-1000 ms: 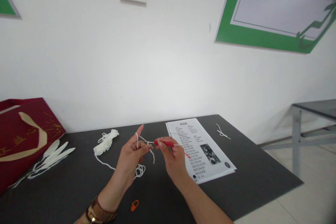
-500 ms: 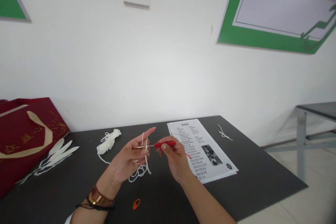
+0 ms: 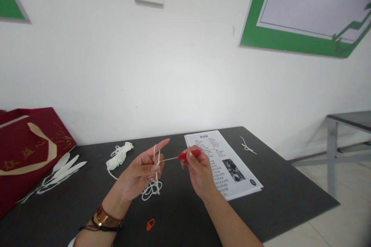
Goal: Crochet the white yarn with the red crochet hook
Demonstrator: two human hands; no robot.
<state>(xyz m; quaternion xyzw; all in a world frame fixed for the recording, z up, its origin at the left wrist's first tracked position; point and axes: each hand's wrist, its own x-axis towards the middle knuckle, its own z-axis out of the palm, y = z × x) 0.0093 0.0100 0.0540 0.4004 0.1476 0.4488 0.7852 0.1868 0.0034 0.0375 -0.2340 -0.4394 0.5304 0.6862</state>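
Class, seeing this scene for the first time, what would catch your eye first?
Probably the red-handled hook in the right hand, meeting white yarn looped on the left hand, near the middle. Next, the dark red bag at the far left and the green-bordered white poster upper right.

A dark table [image 3: 179, 220] is carrying everything here. At its left end a red bag [image 3: 58, 131] is resting, and beside it white leaf-shaped pieces [image 3: 64, 170] are lying with their strings. A white yarn bundle [image 3: 119, 157] is sitting near the back edge, and loose yarn loops [image 3: 149, 192] are spreading nearer the front. An orange clip [image 3: 150, 224] is lying before them. On the right, printed sheets [image 3: 228, 177] are overlapping, and a knotted white string [image 3: 247, 148] is lying just beyond.
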